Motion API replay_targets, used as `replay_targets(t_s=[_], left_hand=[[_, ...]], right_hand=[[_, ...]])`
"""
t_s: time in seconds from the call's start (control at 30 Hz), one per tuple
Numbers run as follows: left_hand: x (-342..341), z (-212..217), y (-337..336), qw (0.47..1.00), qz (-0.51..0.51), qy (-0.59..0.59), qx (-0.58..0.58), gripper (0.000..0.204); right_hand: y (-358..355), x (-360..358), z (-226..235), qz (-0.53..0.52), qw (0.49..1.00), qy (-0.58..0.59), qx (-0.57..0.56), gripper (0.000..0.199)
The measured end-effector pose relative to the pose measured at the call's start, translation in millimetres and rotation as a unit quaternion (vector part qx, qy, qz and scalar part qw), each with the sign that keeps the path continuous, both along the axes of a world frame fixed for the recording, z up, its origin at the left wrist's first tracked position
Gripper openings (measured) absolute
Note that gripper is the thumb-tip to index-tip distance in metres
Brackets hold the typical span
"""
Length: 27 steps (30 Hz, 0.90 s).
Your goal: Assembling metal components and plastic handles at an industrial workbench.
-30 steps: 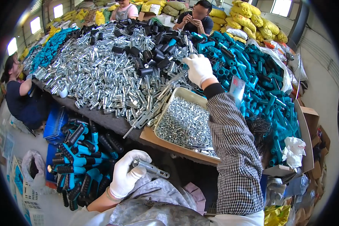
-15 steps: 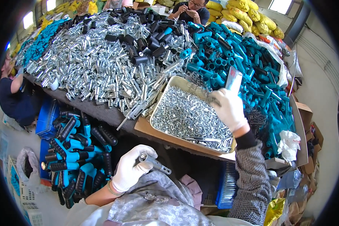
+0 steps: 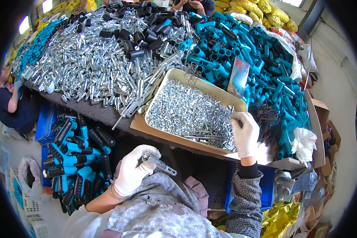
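Observation:
My left hand, in a white glove, is closed around a slotted metal tube. The tube's open round end sits by the thumb and its slotted end points to the right. My gloved right hand is over the right end of a cream tray filled with small silvery metal parts. Its thumb and fingertips are pinched together; whatever lies between them is too small to make out. Beyond this hand, a flat rectangular case leans on teal plastic parts.
Silvery metal tubes are heaped across the table's left, with black sleeves among them. Thin dark springs lie right of my right hand. Teal-and-black handles fill crates below left. Another person sits at far left, one more at the back.
My right hand has come toward me, away from the flat case to the tray's near right end, its fingers now pinched. The left hand still holds the metal tube. The view has shifted slightly.

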<state>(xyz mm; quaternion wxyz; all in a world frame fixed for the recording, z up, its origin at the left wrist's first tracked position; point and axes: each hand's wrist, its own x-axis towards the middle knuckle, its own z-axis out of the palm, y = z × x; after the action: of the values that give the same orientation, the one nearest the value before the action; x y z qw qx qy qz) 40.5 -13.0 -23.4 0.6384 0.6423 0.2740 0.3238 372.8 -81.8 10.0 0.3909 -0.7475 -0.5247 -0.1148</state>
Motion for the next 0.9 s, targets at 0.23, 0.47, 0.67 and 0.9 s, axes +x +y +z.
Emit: replay_targets(t_s=[0.23,0.47,0.67,0.9], left_hand=[[5,-3,-1,0.999,-0.015,-0.027,-0.028,0.032],[0,0,-5,1.000,-0.004,-0.005,-0.006,0.032],[-1,0,-4,0.999,0.015,-0.030,-0.005,0.040],[3,-2,-3,0.992,0.050,-0.099,-0.053,0.057]], right_hand=[[7,3,-6,-0.052,0.978,-0.079,-0.185,0.027],[15,-9,0,-0.048,0.966,-0.066,-0.247,0.029],[4,22,27,-0.058,0.998,0.008,-0.027,0.022],[-29,13,20,-0.023,0.973,0.202,0.113,0.021]])
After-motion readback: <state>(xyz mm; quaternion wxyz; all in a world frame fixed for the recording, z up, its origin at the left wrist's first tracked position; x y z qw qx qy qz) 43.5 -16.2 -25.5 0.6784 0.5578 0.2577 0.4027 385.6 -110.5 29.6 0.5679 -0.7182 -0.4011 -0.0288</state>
